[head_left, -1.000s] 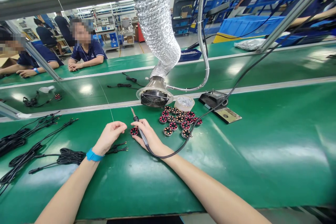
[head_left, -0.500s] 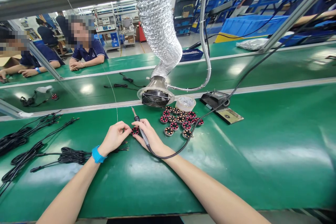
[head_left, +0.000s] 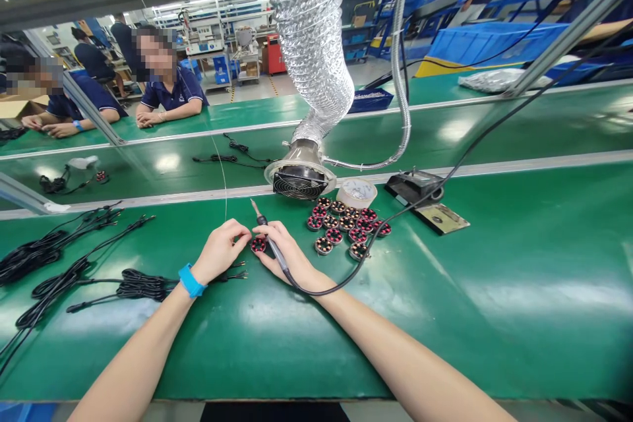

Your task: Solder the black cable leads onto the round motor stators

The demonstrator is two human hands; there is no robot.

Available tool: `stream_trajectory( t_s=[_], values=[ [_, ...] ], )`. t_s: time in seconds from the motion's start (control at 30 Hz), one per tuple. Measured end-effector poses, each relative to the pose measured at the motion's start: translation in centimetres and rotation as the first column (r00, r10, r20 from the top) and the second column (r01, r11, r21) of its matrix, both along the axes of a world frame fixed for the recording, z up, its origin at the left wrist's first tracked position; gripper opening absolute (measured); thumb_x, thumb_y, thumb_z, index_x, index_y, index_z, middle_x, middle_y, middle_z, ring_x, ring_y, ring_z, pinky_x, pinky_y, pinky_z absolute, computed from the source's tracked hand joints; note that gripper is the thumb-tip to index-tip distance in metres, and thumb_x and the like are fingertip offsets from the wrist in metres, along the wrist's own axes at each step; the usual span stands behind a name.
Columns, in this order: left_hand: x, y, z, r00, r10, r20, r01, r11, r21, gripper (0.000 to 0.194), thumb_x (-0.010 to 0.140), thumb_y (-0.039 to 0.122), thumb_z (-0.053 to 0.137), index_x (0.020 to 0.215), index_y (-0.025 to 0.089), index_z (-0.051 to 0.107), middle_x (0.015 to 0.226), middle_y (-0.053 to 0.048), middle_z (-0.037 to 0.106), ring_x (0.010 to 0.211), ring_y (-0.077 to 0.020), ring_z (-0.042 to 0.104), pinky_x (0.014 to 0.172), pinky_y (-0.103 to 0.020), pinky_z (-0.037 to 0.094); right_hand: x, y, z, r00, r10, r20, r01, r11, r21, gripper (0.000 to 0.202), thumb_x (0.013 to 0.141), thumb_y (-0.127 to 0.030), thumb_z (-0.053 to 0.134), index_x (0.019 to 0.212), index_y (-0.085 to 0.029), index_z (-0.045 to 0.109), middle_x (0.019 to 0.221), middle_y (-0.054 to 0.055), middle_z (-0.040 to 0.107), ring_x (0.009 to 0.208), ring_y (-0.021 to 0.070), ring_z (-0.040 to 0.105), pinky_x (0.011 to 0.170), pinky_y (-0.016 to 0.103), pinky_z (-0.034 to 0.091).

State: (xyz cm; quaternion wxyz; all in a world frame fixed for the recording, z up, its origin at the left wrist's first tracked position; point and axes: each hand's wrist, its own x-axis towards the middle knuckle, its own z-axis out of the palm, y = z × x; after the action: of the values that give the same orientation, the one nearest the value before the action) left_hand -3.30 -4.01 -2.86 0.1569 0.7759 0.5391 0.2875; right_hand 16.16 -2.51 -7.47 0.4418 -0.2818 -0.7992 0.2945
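Soldering iron (head_left: 277,248) is gripped by the right hand's (head_left: 291,260) curled fingers, its long axis slanted from eleven to five o'clock, tip at eleven; red-wound stator (head_left: 258,245) is cradled beside that nearer thumb, at four o'clock from the left hand's (head_left: 221,252) pinched-together fingertips. Whether thin wire (head_left: 225,181) is held there cannot be told.

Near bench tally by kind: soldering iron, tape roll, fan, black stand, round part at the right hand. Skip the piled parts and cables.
Soldering iron, in the right hand: 1
Tape roll: 1
Fan, hanging at the duct end: 1
Black stand: 1
Round part, red and black: 1
Total: 5
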Motion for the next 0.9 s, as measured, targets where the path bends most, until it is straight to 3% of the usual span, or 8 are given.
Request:
stream_trajectory(
  t_s=[0.23,0.33,0.5,0.6,0.67,0.73,0.8,0.9],
  values=[
    [0.4,-0.5,0.0,0.998,-0.003,0.069,0.011,0.993,-0.119,0.024,0.09,0.03,0.054,0.075,0.017,0.067,0.074,0.0,0.056,0.063,-0.0118,0.046,0.061,-0.025,0.036,-0.2,0.0,-0.2,1.0,0.002,-0.022,-0.003,0.999,-0.032,0.052,0.082,-0.007,0.061,0.128,-0.027,0.05,0.116,0.005,0.049,0.097,0.0159,0.062,0.091,0.032,0.052],
    [-0.2,-0.6,0.8,0.981,0.063,0.185,-0.02,0.974,-0.227,0.024,0.087,0.037,0.059,0.077,0.016,0.067,0.074,0.0,0.057,0.061,-0.011,0.044,0.058,-0.025,0.034,-0.2,0.0,-0.2,1.0,-0.008,-0.019,0.007,0.999,-0.034,0.051,0.082,-0.008,0.063,0.128,-0.027,0.05,0.115,0.005,0.049,0.097,0.0158,0.062,0.091,0.032,0.052],
    [-2.0,-0.3,2.7,0.809,0.282,0.516,-0.045,0.905,-0.424,0.039,0.086,0.052,0.06,0.085,0.014,0.068,0.052,0.006,0.041,0.047,-0.0081,0.029,0.048,-0.024,0.024,0.0,-0.1,-0.1,1.0,-0.018,-0.011,0.017,0.999,-0.04,0.051,0.083,-0.009,0.064,0.128,-0.027,0.05,0.114,0.005,0.05,0.097,0.0165,0.061,0.093,0.034,0.052],
    [-2.6,-0.2,3.2,0.735,0.33,0.592,-0.036,0.892,-0.452,0.054,0.089,0.062,0.049,0.076,0.013,0.068,0.052,0.001,0.05,0.043,-0.0087,0.034,0.046,-0.024,0.029,0.1,-0.1,-0.1,1.0,-0.016,-0.02,0.015,0.999,-0.039,0.051,0.083,-0.009,0.064,0.128,-0.027,0.05,0.114,0.005,0.05,0.098,0.0169,0.061,0.095,0.035,0.051],
    [-2.8,-0.3,3.4,0.782,0.343,0.52,-0.083,0.885,-0.459,0.062,0.092,0.065,0.038,0.073,0.014,0.068,0.046,0.0,0.05,0.04,-0.0101,0.036,0.045,-0.025,0.031,0.1,-0.1,-0.1,1.0,-0.017,-0.022,0.017,0.999,-0.04,0.051,0.082,-0.009,0.064,0.128,-0.027,0.05,0.113,0.005,0.05,0.099,0.0173,0.061,0.095,0.035,0.051],
    [-3.0,-0.6,3.7,0.891,0.287,0.352,-0.13,0.903,-0.409,0.064,0.092,0.065,0.036,0.067,0.016,0.068,0.041,0.002,0.044,0.04,-0.0106,0.037,0.047,-0.024,0.031,0.1,-0.1,-0.1,1.0,-0.022,-0.018,0.021,0.999,-0.044,0.05,0.082,-0.01,0.065,0.127,-0.027,0.051,0.113,0.005,0.05,0.099,0.0174,0.061,0.094,0.035,0.051],
    [-3.1,-1.0,3.9,0.976,0.157,0.152,-0.095,0.931,-0.352,0.054,0.087,0.062,0.049,0.063,0.017,0.068,0.043,0.003,0.045,0.044,-0.0109,0.039,0.049,-0.024,0.031,0.0,-0.1,-0.2,1.0,-0.026,-0.013,0.025,0.998,-0.049,0.049,0.083,-0.01,0.065,0.127,-0.027,0.051,0.114,0.005,0.05,0.097,0.0169,0.062,0.093,0.035,0.052],
    [-3.4,-1.3,4.0,0.997,-0.067,-0.051,0.042,0.92,-0.389,0.033,0.073,0.052,0.071,0.066,0.02,0.068,0.055,0.002,0.057,0.052,-0.013,0.047,0.05,-0.023,0.031,0.0,0.0,-0.4,0.999,-0.033,-0.021,0.032,0.998,-0.057,0.048,0.083,-0.01,0.065,0.126,-0.027,0.051,0.114,0.005,0.05,0.097,0.0159,0.062,0.093,0.033,0.052]
  ],
)
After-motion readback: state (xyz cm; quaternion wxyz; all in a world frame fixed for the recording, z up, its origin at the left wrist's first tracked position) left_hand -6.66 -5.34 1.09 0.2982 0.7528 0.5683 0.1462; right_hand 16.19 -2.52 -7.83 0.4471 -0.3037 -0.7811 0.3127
